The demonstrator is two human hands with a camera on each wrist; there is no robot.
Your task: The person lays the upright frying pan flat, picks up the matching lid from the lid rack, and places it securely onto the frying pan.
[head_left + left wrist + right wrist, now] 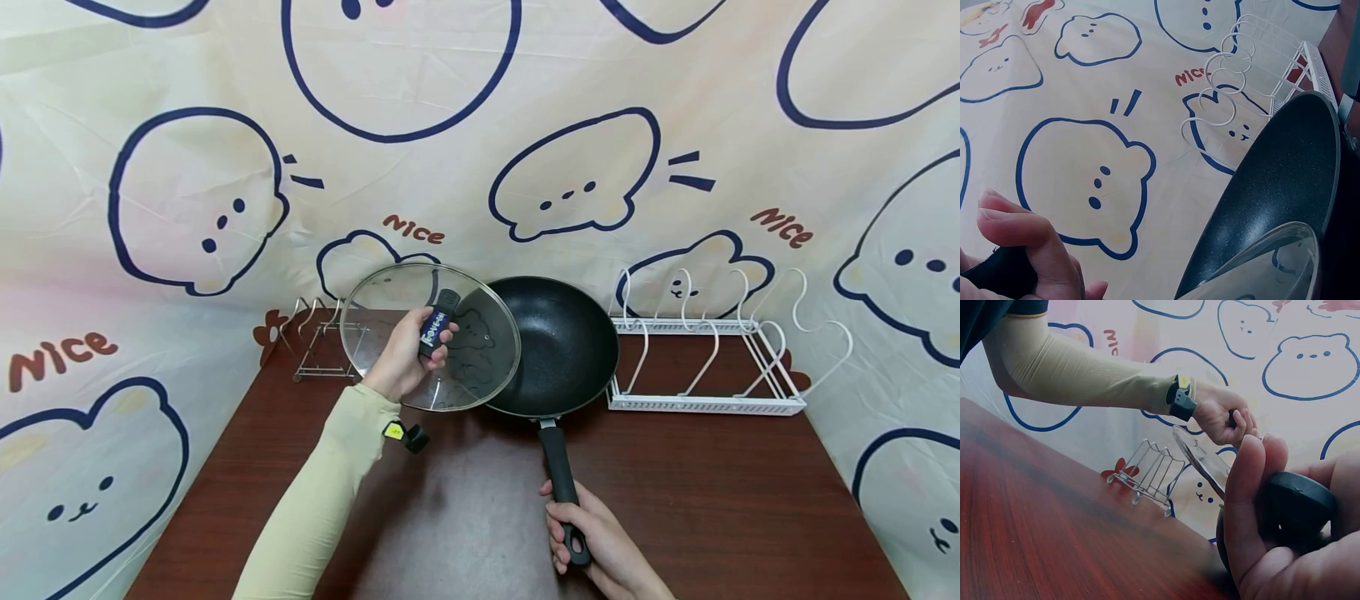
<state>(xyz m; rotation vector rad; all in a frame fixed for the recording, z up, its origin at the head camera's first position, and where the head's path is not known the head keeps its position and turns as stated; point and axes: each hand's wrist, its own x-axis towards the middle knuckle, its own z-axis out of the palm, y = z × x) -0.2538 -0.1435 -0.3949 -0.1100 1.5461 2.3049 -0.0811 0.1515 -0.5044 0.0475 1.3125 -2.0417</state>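
In the head view my left hand (411,354) grips the black knob of a glass pot lid (480,375), which has a thin metal rim. The lid is held up beside a black frying pan (558,342) and overlaps its left edge. My right hand (592,537) curls round the pan's black handle (557,458) near its end. The left wrist view shows the left fingers (1025,231) bent round the dark knob, with the lid (1272,265) in front of the pan (1272,175). In the right wrist view the right hand (1247,506) wraps the handle's end (1300,500).
A white wire rack (705,404) stands right of the pan, its curved hooks rising. Behind the lid at left sits a small metal rack (318,371). Both are on a brown wooden table (712,500), backed by a cartoon-printed cloth (420,192).
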